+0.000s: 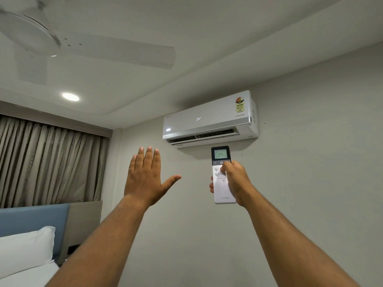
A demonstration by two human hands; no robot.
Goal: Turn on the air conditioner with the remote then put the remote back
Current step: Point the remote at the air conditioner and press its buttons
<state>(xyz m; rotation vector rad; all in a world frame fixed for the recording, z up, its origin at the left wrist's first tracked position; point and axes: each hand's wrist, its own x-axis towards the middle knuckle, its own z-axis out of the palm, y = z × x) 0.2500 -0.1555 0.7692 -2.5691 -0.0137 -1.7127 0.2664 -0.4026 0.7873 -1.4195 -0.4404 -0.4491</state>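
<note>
A white wall-mounted air conditioner hangs high on the wall, its front display reading 24 and its lower flap slightly open. Just below it, my right hand holds a white remote upright and pointed at the unit, with the thumb resting on the buttons under the power key. The remote's screen also reads 24. My left hand is raised to the left of the remote, palm toward the wall, fingers spread and holding nothing.
A white ceiling fan hangs at the upper left, with a lit ceiling spotlight below it. Brown curtains cover the left wall. A bed with a blue headboard and a white pillow is at the lower left.
</note>
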